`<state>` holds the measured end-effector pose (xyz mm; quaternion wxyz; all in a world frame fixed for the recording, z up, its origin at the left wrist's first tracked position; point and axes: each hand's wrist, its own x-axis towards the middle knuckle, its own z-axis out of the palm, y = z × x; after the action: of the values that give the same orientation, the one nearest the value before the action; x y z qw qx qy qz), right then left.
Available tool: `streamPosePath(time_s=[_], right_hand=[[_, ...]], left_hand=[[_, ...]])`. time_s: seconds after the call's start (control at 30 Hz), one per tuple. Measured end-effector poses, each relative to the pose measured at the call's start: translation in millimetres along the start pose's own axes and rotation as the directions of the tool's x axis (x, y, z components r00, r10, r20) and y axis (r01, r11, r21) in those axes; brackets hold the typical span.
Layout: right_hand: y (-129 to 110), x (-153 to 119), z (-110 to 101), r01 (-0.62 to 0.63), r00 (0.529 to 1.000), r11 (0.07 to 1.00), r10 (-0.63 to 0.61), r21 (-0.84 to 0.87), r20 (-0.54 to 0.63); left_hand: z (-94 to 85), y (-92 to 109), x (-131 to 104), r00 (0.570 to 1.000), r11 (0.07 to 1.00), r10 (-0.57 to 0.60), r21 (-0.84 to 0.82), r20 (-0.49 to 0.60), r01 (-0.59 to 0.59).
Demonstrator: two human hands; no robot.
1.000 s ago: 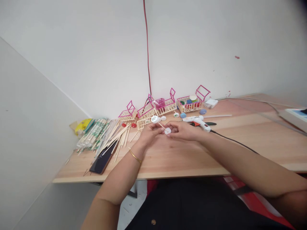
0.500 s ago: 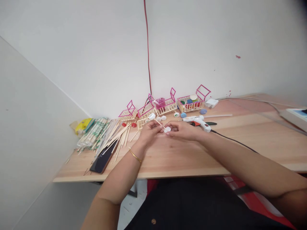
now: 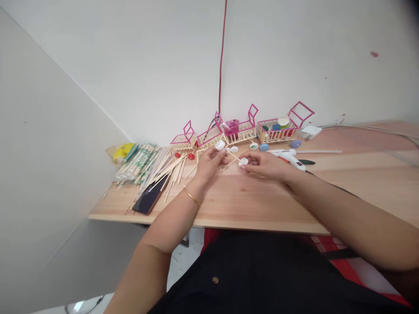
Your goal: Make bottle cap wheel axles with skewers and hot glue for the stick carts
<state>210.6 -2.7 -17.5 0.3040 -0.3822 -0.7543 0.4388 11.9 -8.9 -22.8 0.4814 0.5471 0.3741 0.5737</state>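
Note:
My left hand (image 3: 209, 163) pinches a white bottle cap (image 3: 220, 145) between thumb and fingers. My right hand (image 3: 262, 165) is closed on a second white bottle cap (image 3: 243, 162) lower and to the right. A thin wooden stick (image 3: 233, 155) spans the gap between the two caps; whether it is fixed to both I cannot tell. Just behind the hands lie a few more white caps (image 3: 234, 149). Small stick-built carts with pink rims and handles stand beyond them, among them a cart (image 3: 278, 131) loaded with coloured caps.
Loose wooden sticks (image 3: 176, 170) and a dark phone (image 3: 150, 196) lie at left, beside a bag of wrapped chopsticks (image 3: 140, 163). To the right are a white glue gun (image 3: 294, 160), its cord and a white charger (image 3: 310, 131). A red cable (image 3: 222, 56) runs down the wall.
The head view has shifted, so the table sits higher and further right. My hands have moved slightly apart, showing more of the stick between the caps.

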Motion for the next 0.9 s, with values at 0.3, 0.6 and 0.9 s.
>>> streamPosePath(time_s=[0.3,0.6,0.9], right_hand=[[-2,-2,-2,-0.031,0.999,0.997,0.029,-0.068,-0.028],[9,2,-3,0.01,0.999,0.995,-0.014,-0.099,-0.037],[15,4,-4,0.031,0.993,0.998,-0.037,-0.054,-0.115]], left_hand=[[3.0,3,0,0.996,0.999,0.054,-0.003,-0.074,-0.054],[3.9,6,-1,0.993,0.995,0.098,0.044,-0.072,-0.095],[2.2,6,-1,0.993,0.99,0.117,0.085,-0.029,-0.114]])
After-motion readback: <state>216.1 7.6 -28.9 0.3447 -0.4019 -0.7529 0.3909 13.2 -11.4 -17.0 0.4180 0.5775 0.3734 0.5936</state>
